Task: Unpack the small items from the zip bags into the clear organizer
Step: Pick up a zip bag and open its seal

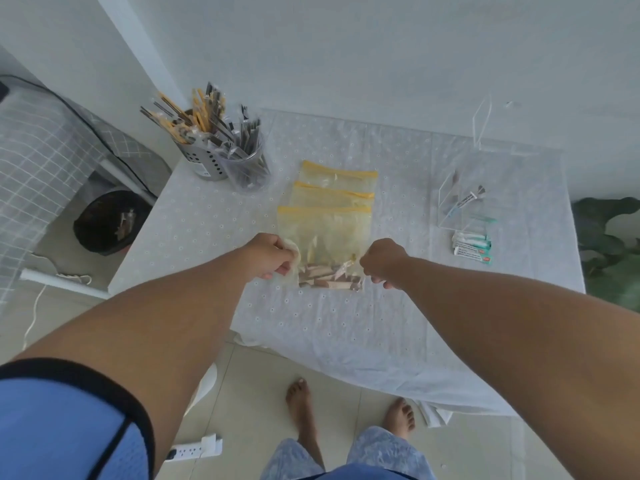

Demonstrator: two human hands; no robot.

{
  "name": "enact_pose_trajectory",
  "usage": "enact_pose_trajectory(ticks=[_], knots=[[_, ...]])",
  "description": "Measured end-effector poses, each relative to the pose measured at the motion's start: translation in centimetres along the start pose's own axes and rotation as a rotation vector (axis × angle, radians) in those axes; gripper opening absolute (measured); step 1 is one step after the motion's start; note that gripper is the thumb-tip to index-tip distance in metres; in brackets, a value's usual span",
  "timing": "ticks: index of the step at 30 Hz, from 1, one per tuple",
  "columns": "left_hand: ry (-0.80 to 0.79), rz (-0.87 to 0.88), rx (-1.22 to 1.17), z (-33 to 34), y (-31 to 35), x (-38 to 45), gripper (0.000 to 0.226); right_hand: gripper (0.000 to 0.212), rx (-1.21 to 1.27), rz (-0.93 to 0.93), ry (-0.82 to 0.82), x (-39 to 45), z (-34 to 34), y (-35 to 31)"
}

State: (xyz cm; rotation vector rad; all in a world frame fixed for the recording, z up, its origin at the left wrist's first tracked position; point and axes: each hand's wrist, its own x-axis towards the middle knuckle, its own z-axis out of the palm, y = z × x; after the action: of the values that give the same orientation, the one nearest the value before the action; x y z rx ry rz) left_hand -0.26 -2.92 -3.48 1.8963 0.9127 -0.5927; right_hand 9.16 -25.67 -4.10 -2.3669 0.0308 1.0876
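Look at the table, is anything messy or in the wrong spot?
A little. Several white and teal packets lie on the tablecloth just outside the clear organizer, not in it. Both hands, left hand and right hand, pinch the nearest zip bag. Nothing looks spilled or broken.

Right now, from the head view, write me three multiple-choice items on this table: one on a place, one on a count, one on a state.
1. Where does the clear organizer stand relative to the zip bags?
A. To their right
B. To their left
C. On top of them

2. How many yellow-topped zip bags lie on the table?
A. One
B. Three
C. Five

3. What are the hands doing?
A. Both rest flat
B. Only one touches a bag
C. Both pinch the nearest bag

Answers:
1. A, it stands near the table's right edge.
2. B, three yellow strips overlap in a row.
3. C, the left hand and right hand pinch the nearest zip bag at its sides.
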Motion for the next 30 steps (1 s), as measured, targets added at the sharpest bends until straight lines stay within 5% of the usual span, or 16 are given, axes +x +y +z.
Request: enact_pose_trajectory(ticks=[14, 25, 30], knots=[[-0.097, 0.002, -0.073, 2.7, -1.1, -3.1, 0.033, 0.024, 0.01, -0.074, 0.083, -1.1, -2.1, -0.2], [0.122, 0.254, -0.126, 7.2, -1.1, -5.8, 0.032, 0.02, 0.189, -0.12, 0.03, -2.0, -2.9, 0.0], [0.085, 0.309, 0.013, 9.9, -1.0, -6.4, 0.044, 0.04, 0.329, -0.181, 0.05, -3.4, -3.4, -0.1]])
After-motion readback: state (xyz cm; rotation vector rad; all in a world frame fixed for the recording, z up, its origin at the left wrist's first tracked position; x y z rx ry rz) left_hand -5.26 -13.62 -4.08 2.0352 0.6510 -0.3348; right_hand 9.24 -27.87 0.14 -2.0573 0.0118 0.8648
